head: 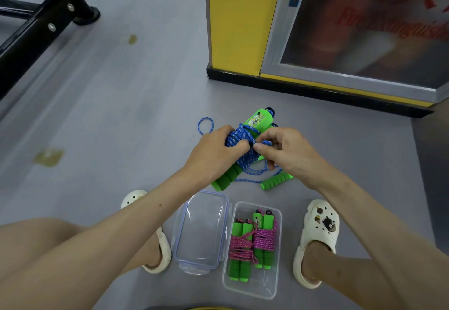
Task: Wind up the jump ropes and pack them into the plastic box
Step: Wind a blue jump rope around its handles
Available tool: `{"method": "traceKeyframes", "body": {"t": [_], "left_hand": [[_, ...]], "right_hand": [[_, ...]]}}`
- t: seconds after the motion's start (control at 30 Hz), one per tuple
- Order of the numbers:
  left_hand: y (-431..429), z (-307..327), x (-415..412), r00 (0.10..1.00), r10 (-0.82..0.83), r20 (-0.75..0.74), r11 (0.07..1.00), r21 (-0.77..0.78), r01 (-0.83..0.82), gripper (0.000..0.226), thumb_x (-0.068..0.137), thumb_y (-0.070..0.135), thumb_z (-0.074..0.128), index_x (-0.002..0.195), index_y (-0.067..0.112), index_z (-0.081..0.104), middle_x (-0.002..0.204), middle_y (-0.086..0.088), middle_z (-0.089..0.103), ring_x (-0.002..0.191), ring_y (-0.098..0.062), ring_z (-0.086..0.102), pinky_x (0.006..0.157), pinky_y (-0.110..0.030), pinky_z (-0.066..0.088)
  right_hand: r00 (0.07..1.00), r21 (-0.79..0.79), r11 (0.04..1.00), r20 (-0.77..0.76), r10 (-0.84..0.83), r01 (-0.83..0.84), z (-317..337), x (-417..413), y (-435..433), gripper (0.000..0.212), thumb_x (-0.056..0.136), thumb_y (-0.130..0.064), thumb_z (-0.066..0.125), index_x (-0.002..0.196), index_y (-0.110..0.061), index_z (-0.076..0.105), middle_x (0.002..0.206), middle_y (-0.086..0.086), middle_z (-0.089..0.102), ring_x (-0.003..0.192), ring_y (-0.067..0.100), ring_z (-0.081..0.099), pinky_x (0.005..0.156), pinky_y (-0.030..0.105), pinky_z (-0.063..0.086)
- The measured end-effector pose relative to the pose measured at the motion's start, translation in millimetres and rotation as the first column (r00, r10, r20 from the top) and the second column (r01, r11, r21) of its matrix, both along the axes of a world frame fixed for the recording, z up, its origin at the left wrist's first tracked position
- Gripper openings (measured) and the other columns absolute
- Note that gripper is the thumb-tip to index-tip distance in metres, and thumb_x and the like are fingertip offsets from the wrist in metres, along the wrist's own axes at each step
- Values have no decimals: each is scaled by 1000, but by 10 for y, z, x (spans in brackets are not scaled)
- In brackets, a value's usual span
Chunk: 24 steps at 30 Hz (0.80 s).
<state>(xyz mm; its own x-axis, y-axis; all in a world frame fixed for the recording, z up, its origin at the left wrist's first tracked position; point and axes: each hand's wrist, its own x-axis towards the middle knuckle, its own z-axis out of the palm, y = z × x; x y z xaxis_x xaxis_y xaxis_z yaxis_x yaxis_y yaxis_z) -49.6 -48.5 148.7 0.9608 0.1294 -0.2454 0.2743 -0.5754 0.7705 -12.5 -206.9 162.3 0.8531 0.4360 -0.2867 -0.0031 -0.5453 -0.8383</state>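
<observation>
A blue jump rope (239, 139) with green handles is held above the grey floor, its cord wound round the paired handles. My left hand (213, 154) grips the wound bundle. My right hand (286, 152) pinches a strand of the blue cord beside the bundle. A second blue rope with a green foam handle (275, 181) lies loose on the floor below my hands. Near my feet stands the clear plastic box (274, 283) with two wound pink jump ropes (252, 241) lying side by side in it. Its clear lid (201, 232) lies to the left of the box.
My feet in white clogs (315, 241) flank the box and lid. A yellow pillar and a framed panel (245, 30) stand just behind the ropes. A black metal frame (43, 23) crosses the far left. A loop of blue cord (205, 125) lies on the floor.
</observation>
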Motion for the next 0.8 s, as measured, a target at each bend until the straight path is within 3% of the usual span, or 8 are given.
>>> {"method": "traceKeyframes", "body": {"t": [0.13,0.27,0.33,0.5,0.7,0.8], "left_hand": [[28,8,45,1000,5,-4,1000,21,-5,34,59,57,49,76,28,49,69,8,57,69,-16,56,66,-36,49],[68,-23,72,998,40,-47,996,-80,-43,45,53,58,52,82,24,54,72,7,60,73,-20,61,74,-46,54],[68,-62,63,993,110,-45,986,-124,-115,42,56,57,54,80,23,57,72,5,61,73,-21,61,74,-46,53],[29,-98,35,981,190,-28,970,-148,-192,27,67,51,53,68,24,52,61,8,53,60,-15,50,61,-36,43],[-13,-71,38,987,157,30,982,-109,-153,38,72,56,49,74,18,53,67,4,55,68,-22,53,70,-47,49],[-22,-81,12,988,150,27,986,-72,-147,41,75,58,48,75,17,51,67,4,55,67,-23,52,70,-46,47]], "right_hand": [[1000,50,999,21,-23,22,-28,-28,15,14,91,-15,59,82,-25,58,59,3,58,47,10,54,58,24,41],[1000,100,995,-3,-25,25,-48,-30,37,16,92,-8,57,89,-24,59,69,9,58,55,13,53,60,26,45],[1000,116,993,8,-25,24,-71,-46,50,19,92,-4,55,96,-22,60,82,11,61,67,14,54,67,28,47],[967,67,992,226,-121,108,-84,-102,128,20,92,-4,53,98,-20,65,95,-1,53,79,2,52,71,12,42],[929,-31,990,350,-117,136,-45,-33,148,17,92,1,51,98,-1,67,93,4,51,84,15,52,75,16,37],[920,-67,988,376,-105,140,-41,-41,172,17,92,1,51,97,2,67,88,4,51,81,19,52,73,20,37]]}}
